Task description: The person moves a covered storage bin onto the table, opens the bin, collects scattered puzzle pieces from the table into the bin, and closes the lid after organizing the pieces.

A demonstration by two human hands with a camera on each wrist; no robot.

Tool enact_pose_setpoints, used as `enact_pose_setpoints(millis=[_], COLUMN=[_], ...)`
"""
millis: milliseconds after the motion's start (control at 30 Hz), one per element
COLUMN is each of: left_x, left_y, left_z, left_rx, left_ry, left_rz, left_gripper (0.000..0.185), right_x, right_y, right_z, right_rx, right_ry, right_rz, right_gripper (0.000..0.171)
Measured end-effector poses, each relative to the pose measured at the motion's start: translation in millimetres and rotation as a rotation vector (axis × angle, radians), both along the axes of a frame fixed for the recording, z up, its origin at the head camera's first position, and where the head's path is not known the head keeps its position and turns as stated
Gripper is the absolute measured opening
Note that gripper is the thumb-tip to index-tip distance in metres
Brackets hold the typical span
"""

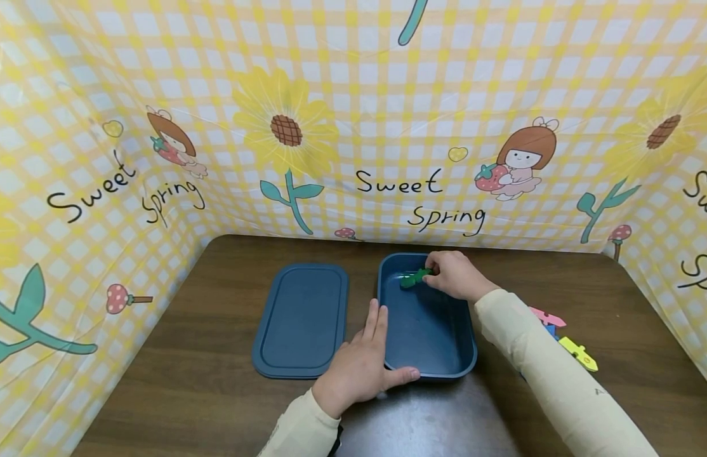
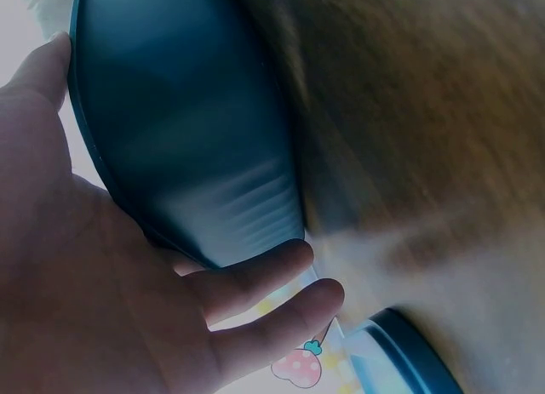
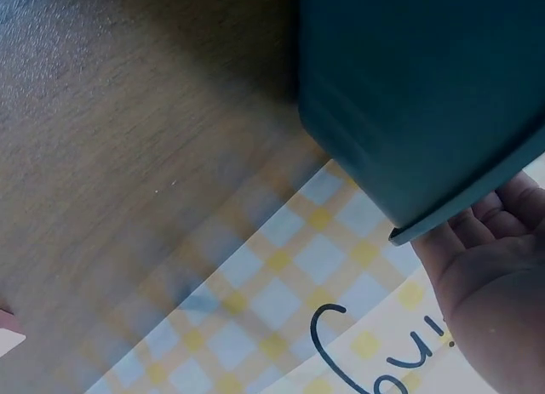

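right hand (image 1: 457,274) over the far end of the blue box (image 1: 470,330), fingers curled and pinching a green flat piece (image 1: 415,278) just inside the far wall; left hand (image 1: 362,365) flat against the box's near left corner, fingers straight, thumb along the near rim, holding nothing. looks light, stiff and thin, probably smooth enough to slip, so best pinched by its edges. blue lid (image 1: 301,320) lying beside the box on the brown table (image 1: 205,381), pink and yellow pieces (image 1: 579,352) near the right sleeve.
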State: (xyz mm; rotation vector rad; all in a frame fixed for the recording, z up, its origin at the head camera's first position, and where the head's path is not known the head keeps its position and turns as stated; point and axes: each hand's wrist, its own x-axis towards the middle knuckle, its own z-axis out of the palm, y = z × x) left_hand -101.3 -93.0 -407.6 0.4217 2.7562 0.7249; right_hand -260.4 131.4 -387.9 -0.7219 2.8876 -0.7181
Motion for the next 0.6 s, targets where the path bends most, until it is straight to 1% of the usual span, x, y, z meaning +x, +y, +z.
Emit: enact_pose_setpoints(millis=[233,367,500,600], left_x=[-0.3,0.0,-0.6,-1.7], left_y=[0,0,0,0], left_z=[-0.2,-0.1,-1.2,-2.4], left_rx=[0.003,0.006,0.000,-0.003], left_ry=[0.001,0.000,-0.002,-0.008], left_rz=[-0.004,-0.002,0.000,0.001], left_gripper=[0.117,0.117,0.118,0.118], right_x=[0.6,2.9,4.2,6.4], right_y=[-4,-6,-2,7], right_z=[-4.3,-2.5,1.8,8.2], right_rx=[-0.001,0.006,-0.026,-0.084], right_ry=[0.033,0.060,0.091,0.089], right_rz=[0.003,-0.031,-0.068,-0.096], right_gripper=[0.018,0.027,0.035,0.034])
